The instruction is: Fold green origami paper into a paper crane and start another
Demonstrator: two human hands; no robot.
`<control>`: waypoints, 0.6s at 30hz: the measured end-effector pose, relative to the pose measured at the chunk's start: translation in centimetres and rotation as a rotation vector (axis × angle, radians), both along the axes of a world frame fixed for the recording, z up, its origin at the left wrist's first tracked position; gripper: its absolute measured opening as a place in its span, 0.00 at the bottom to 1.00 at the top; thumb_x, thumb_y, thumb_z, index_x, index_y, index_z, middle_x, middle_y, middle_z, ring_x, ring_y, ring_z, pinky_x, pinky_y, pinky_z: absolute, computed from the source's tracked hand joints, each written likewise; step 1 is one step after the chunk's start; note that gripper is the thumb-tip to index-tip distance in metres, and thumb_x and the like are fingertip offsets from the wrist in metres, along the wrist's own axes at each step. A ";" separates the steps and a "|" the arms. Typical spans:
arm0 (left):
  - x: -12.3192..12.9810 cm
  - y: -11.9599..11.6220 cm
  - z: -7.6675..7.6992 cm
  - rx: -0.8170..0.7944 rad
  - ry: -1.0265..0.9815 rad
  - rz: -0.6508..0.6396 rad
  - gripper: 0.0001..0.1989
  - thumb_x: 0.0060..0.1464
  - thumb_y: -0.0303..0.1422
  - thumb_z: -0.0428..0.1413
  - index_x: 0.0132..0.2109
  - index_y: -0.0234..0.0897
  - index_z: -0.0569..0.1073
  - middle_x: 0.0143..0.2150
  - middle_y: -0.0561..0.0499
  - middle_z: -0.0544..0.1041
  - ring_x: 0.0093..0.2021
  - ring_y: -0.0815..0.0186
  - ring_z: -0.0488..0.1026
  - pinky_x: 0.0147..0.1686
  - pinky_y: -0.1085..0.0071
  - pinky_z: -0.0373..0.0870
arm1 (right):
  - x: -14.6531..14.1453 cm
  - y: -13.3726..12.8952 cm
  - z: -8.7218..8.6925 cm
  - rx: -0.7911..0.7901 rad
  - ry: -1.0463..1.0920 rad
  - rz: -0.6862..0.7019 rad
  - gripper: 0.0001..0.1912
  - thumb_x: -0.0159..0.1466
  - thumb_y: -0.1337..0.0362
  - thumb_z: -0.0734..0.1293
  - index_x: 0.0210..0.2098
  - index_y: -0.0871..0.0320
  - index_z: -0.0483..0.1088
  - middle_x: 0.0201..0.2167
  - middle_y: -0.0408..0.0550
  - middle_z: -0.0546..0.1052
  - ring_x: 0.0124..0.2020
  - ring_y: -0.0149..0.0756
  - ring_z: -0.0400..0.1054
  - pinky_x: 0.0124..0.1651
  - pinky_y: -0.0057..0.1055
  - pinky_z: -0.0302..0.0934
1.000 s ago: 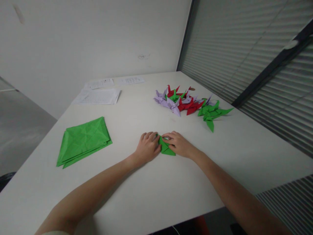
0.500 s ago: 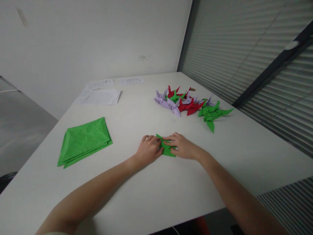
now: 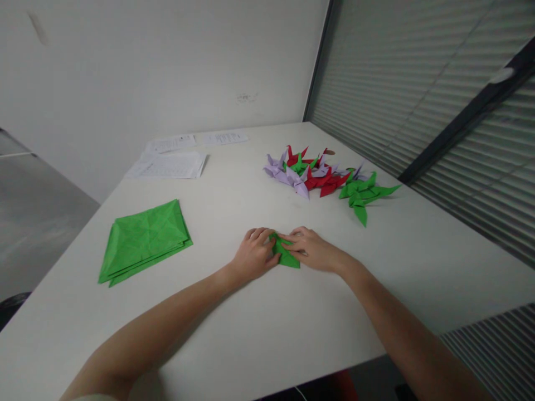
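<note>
A small piece of green folded paper (image 3: 287,258) lies on the white table between my two hands, partly covered by them. My left hand (image 3: 254,253) holds its left side, with the fingers curled and the thumb near the lower edge. From the other side, my right hand (image 3: 312,250) presses the paper's upper and right part with its fingertips. The exact folds under the fingers are hidden.
To the left lies a stack of creased green paper sheets (image 3: 144,236). At the back right sits a cluster of red, purple and green origami pieces (image 3: 321,181). Printed papers (image 3: 167,166) lie at the back left. A window with blinds (image 3: 418,83) borders the table's right side.
The green flap that stuck up at the top between my hands is now folded down or covered. My fingers have shifted slightly; both hands stay on the paper.
</note>
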State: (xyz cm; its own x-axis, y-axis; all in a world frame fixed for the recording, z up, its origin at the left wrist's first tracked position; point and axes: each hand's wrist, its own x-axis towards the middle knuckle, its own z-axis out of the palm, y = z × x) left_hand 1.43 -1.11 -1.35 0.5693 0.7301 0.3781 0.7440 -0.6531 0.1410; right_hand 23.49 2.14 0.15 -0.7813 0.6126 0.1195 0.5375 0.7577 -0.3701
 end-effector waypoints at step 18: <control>0.0 0.4 0.5 -0.010 0.098 -0.082 0.12 0.59 0.36 0.52 0.45 0.33 0.72 0.51 0.42 0.74 0.50 0.56 0.73 0.55 0.57 0.65 | -0.6 -0.9 0.9 0.116 -0.209 -0.039 0.24 0.58 0.75 0.61 0.51 0.54 0.73 0.59 0.47 0.71 0.54 0.46 0.63 0.52 0.45 0.61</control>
State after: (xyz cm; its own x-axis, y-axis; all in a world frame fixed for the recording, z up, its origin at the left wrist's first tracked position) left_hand 1.43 -0.71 -0.82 0.6610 0.6829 0.3110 0.6986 -0.7113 0.0772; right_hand 22.92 1.27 1.02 -0.7723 0.6346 0.0295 0.6231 0.7658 -0.1592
